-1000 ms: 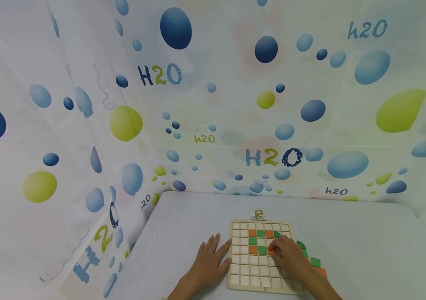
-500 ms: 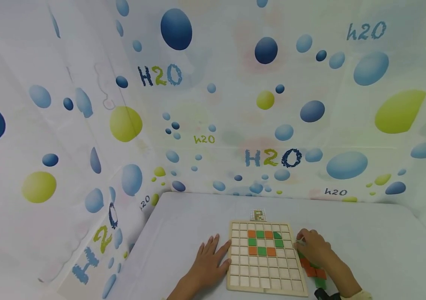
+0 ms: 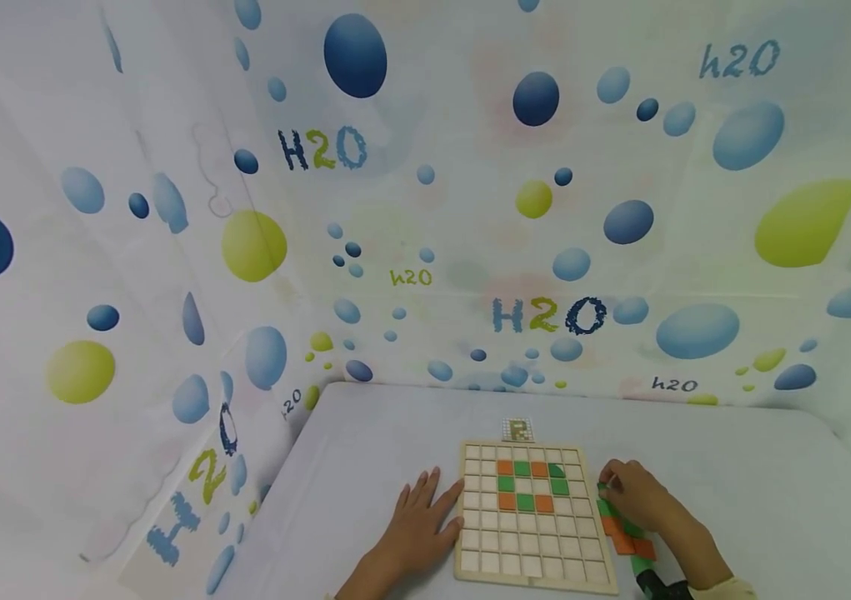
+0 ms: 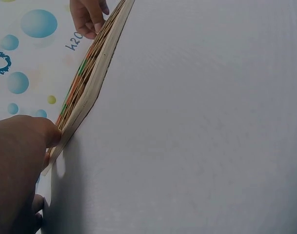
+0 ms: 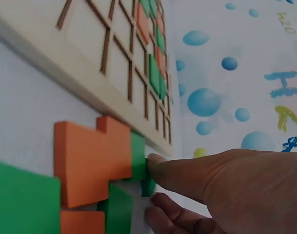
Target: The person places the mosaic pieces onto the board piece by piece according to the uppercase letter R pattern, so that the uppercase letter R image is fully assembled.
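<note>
A wooden grid board lies on the table, with a ring of orange and green tiles set in its cells. My left hand rests with fingers spread at the board's left edge, its thumb and forefinger against the frame. To the right of the board, my right hand is over a row of loose pieces. In the right wrist view its thumb and fingers pinch a small green piece, largely hidden by the thumb. Loose orange tiles and a green tile lie beside it.
A small card with a grid pattern stands just behind the board. More loose green pieces lie near the right wrist. A black wrist strap sits on the right forearm. Behind the table hangs a bubble-printed curtain.
My right hand has moved from over the board to the loose pieces on the right, and has come slightly nearer to me there. An orange tile now sits uncovered in its cell. The left hand stays put.
</note>
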`<state>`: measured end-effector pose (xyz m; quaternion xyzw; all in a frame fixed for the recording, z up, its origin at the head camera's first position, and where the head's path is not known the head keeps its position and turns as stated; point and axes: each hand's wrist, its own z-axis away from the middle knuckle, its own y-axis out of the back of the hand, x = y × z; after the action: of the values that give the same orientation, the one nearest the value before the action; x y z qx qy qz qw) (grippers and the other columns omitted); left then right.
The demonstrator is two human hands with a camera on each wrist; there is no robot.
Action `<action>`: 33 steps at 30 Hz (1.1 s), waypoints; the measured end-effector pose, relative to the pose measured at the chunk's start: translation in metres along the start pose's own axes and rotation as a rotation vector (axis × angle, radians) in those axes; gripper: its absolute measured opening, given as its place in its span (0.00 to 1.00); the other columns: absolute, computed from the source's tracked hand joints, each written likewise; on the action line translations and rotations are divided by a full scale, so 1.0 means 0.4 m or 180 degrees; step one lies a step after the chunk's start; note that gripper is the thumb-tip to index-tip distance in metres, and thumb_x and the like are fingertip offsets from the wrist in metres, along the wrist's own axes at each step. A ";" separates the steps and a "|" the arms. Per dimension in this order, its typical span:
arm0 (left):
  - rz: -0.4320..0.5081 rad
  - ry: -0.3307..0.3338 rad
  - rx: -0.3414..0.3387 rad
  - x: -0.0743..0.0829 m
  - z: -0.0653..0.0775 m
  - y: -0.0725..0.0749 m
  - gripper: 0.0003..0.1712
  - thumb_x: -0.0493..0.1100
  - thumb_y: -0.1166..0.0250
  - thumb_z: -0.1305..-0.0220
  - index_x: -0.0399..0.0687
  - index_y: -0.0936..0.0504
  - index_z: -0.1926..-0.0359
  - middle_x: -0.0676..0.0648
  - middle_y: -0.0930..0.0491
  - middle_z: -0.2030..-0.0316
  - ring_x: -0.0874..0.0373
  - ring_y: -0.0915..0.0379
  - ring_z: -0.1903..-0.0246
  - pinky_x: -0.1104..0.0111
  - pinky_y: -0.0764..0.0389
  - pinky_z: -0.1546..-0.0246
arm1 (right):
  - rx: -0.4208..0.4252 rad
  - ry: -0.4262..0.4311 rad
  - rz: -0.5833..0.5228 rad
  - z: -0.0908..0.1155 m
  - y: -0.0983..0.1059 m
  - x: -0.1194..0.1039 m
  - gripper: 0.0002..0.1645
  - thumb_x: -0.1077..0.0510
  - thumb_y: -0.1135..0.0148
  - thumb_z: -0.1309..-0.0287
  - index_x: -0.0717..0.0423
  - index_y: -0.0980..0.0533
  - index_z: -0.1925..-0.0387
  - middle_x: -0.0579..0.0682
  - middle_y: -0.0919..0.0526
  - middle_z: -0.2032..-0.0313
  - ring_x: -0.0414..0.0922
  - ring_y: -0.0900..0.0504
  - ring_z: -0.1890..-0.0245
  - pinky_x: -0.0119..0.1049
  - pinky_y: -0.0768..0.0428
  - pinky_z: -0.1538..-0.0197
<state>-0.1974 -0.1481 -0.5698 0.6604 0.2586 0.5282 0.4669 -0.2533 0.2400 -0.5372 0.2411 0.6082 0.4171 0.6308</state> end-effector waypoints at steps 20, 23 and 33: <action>0.0008 -0.0067 0.0052 -0.004 0.004 -0.002 0.34 0.62 0.48 0.21 0.63 0.35 0.19 0.36 0.46 0.18 0.33 0.52 0.19 0.31 0.49 0.25 | 0.0281 -0.0046 0.0148 -0.006 0.009 0.055 0.14 0.56 0.32 0.32 0.63 0.24 0.56 0.58 0.25 0.62 0.50 0.25 0.63 0.50 0.22 0.58; 0.0000 -0.0047 0.0036 -0.003 0.005 -0.002 0.34 0.62 0.48 0.21 0.64 0.35 0.19 0.36 0.46 0.18 0.33 0.52 0.19 0.32 0.49 0.25 | 0.0299 0.0018 0.0150 -0.005 0.012 0.067 0.16 0.56 0.30 0.34 0.64 0.24 0.54 0.59 0.25 0.58 0.50 0.23 0.60 0.53 0.20 0.54; 0.0009 -0.0027 0.0030 -0.004 0.005 -0.001 0.34 0.62 0.48 0.21 0.63 0.35 0.19 0.36 0.46 0.18 0.34 0.53 0.19 0.32 0.50 0.24 | 0.0314 -0.0002 0.0041 0.004 0.007 0.079 0.13 0.59 0.30 0.34 0.63 0.22 0.55 0.56 0.24 0.59 0.48 0.23 0.60 0.50 0.20 0.54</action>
<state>-0.1960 -0.1498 -0.5710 0.6652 0.2582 0.5248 0.4641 -0.2553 0.2676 -0.5527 0.2759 0.6263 0.3906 0.6156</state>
